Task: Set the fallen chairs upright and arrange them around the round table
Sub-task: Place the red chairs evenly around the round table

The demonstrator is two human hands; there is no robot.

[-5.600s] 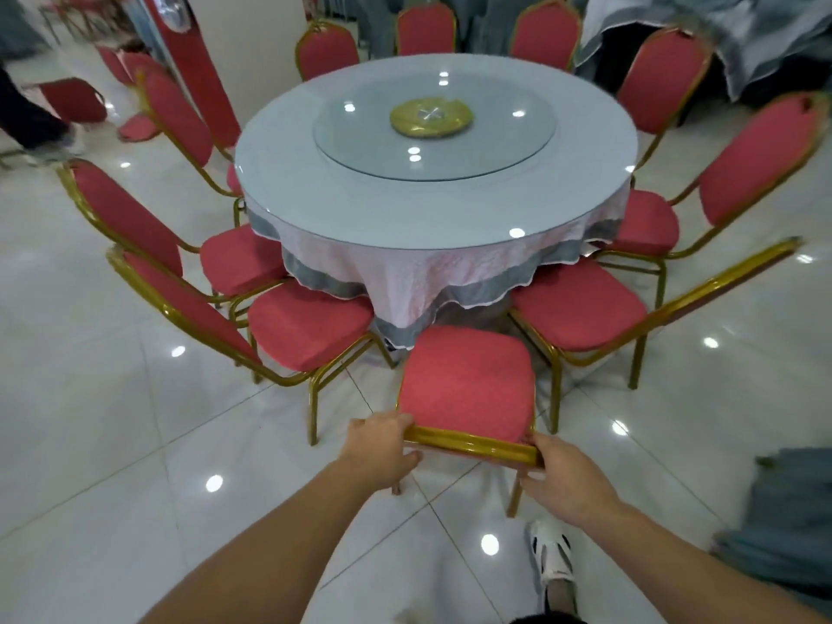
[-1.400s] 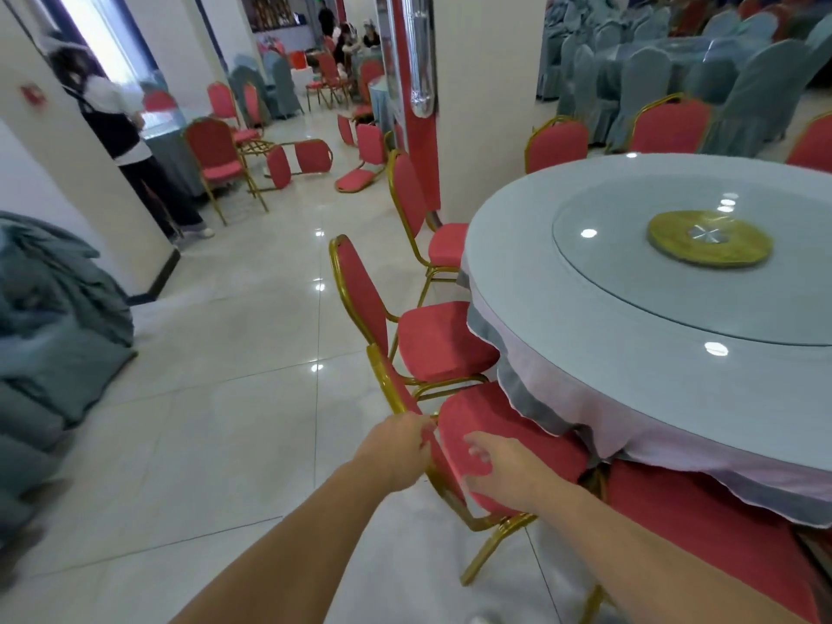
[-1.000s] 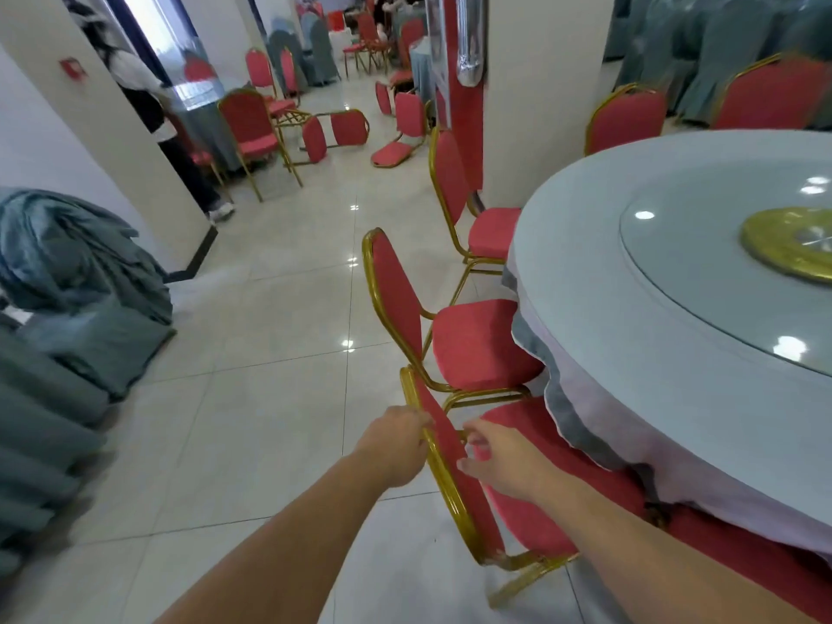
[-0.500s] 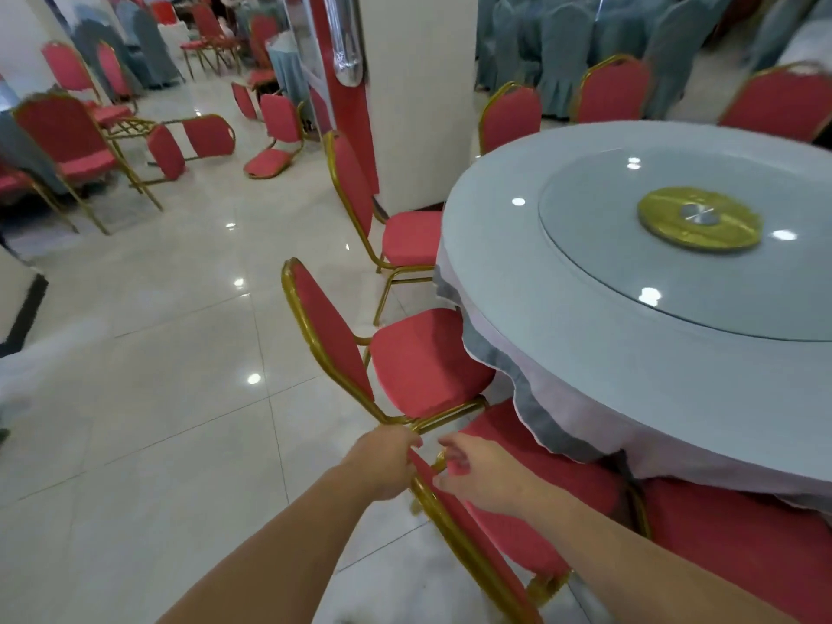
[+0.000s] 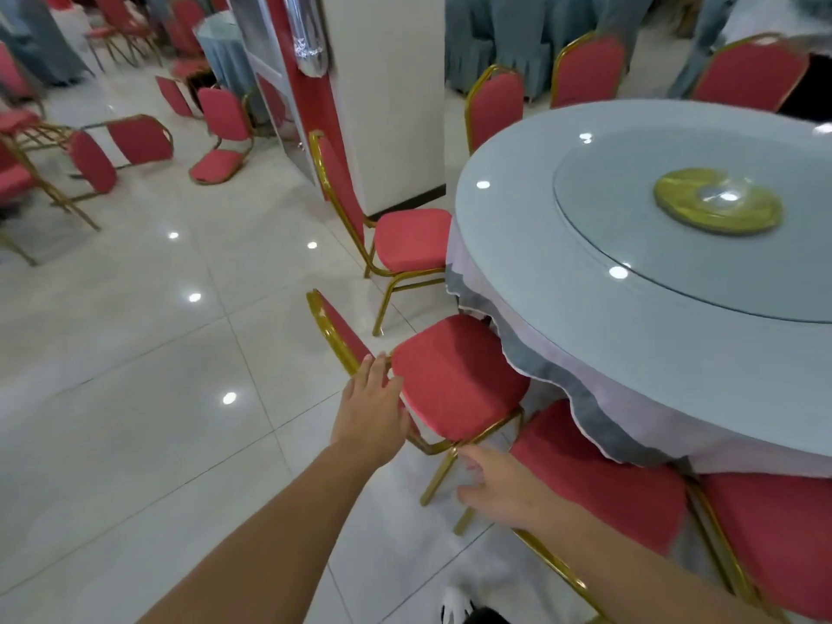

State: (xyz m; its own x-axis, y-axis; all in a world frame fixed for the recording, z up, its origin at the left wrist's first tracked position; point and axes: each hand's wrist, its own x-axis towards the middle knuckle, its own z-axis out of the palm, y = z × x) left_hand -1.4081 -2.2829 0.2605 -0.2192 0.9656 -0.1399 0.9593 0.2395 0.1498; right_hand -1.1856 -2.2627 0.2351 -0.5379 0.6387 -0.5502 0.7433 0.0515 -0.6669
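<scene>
Just released: left grip (image 5: pixel 371 407) and right grip (image 5: pixel 499 488) off the chair (image 5: pixel 454 380); it stands tucked under the surface (image 5: pixel 540 263); fallen chairs (image 5: pixel 135 141) beyond remain.

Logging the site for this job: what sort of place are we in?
Probably a banquet hall: a clothed round table with a glass turntable, red gold-framed chairs around it, and grey-covered chairs behind.

L hand (image 5: pixel 371 409): fingers straight, palm down, arm extended fwd. R hand (image 5: pixel 502 486): fingers loose, spread, palm down.
</scene>
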